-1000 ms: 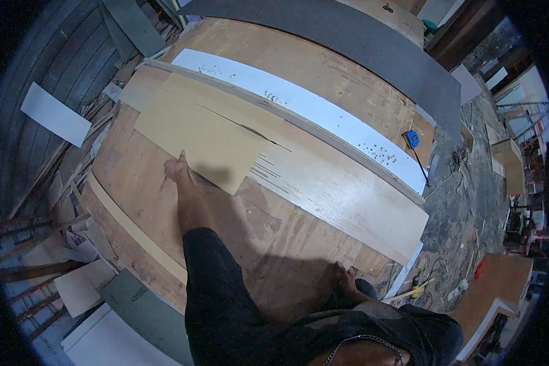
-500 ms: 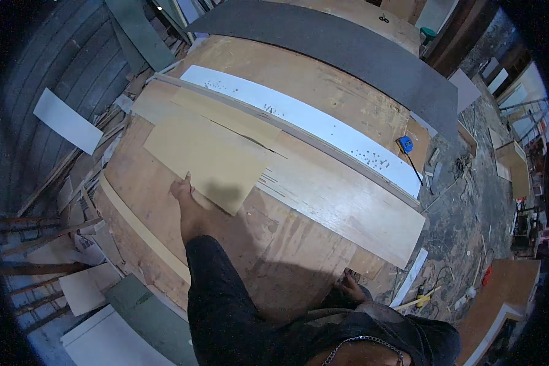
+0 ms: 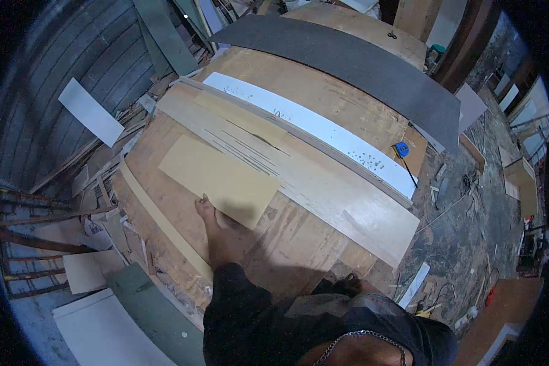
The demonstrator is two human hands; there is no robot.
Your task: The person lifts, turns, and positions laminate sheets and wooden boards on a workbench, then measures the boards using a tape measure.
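Observation:
A rectangular beige board [image 3: 222,183] lies flat on the worn wooden worktable [image 3: 293,229]. At its near edge is my left hand [image 3: 206,209], closed on that edge with one digit on top; the other fingers are partly hidden. Just beyond lies a long pale plywood panel [image 3: 348,213], with several dark thin streaks across it, and a narrow beige strip [image 3: 244,122] on top. My right hand [image 3: 352,284] is low by the table's near edge, dark and partly hidden, so its fingers cannot be made out.
A white strip [image 3: 317,135] with scattered small bits lies across the table. Past it is a dark grey sheet [image 3: 348,67]. A blue tape measure [image 3: 401,149] sits at the right. A thin beige strip [image 3: 158,213] runs along the left. Offcuts and cables litter the floor [image 3: 451,226].
My left hand has drawn the beige board toward me, off the plywood panel, uncovering more of the panel's streaks. The view has shifted a little. My right hand is now less visible.

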